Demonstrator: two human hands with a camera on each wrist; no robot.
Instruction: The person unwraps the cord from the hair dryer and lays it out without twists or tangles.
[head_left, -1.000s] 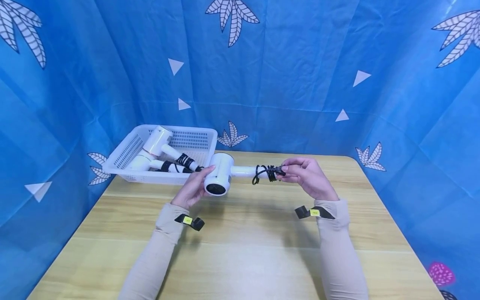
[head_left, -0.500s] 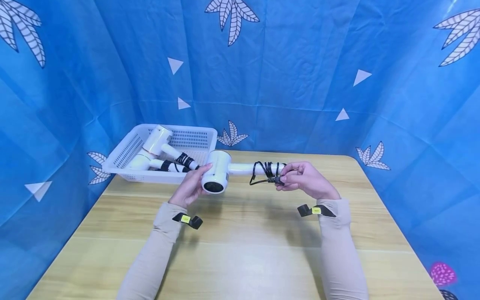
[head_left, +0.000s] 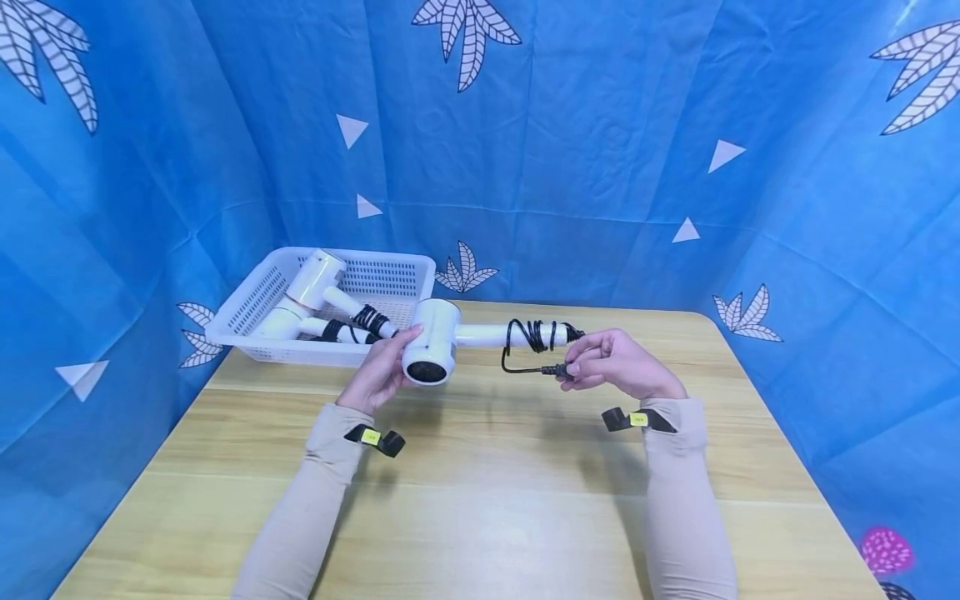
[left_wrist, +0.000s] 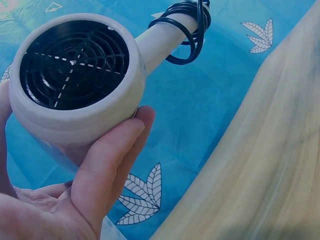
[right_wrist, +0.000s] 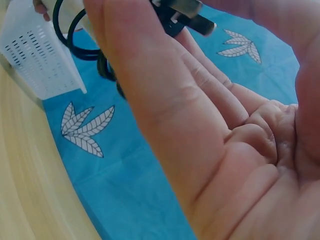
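A white hair dryer point(head_left: 431, 337) is held above the table, its handle pointing right. My left hand point(head_left: 382, 373) grips its barrel, with fingers and thumb around the body; in the left wrist view the dark round grille point(left_wrist: 75, 62) faces the camera. Black cord point(head_left: 534, 335) is wound in loops around the handle. Just below the handle's end, my right hand point(head_left: 622, 365) pinches the cord's black plug point(head_left: 557, 371). Metal prongs of the plug point(right_wrist: 202, 24) show between the fingers in the right wrist view.
A white perforated basket point(head_left: 262, 354) stands at the table's back left. Inside lie two more white hair dryers point(head_left: 318, 279) with black cords wrapped on their handles. The wooden table point(head_left: 480, 500) meets a blue patterned curtain point(head_left: 570, 167) at the back and sides.
My right hand has drawn the plug away from the handle, downward and slightly right, leaving a loose stretch of cord. The left hand and hair dryer have shifted slightly left.
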